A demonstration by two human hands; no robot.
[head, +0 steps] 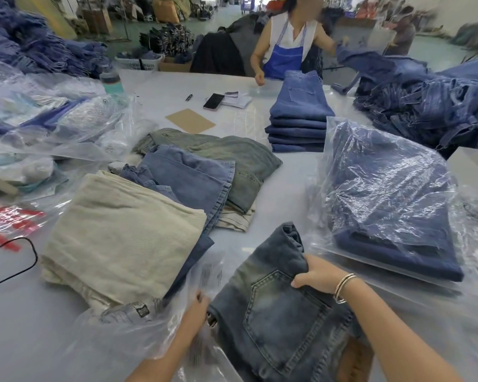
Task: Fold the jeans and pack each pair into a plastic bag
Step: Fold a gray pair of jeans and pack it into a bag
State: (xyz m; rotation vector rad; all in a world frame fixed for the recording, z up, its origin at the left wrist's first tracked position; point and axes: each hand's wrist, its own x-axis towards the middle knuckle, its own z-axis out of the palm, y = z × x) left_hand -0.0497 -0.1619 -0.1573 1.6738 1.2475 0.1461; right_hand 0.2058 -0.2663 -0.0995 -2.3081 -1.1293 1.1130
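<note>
your right hand curls round the folded jeans, thumb on the back pocket, fingers under the fold. your left hand pinches the plastic bag, just beside the jeans' left edge.

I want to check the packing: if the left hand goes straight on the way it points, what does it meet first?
Probably the plastic bag that the left hand already holds; beyond it, the folded beige cloth. Depth is unclear.

one phone, one bottle, two hands.
</note>
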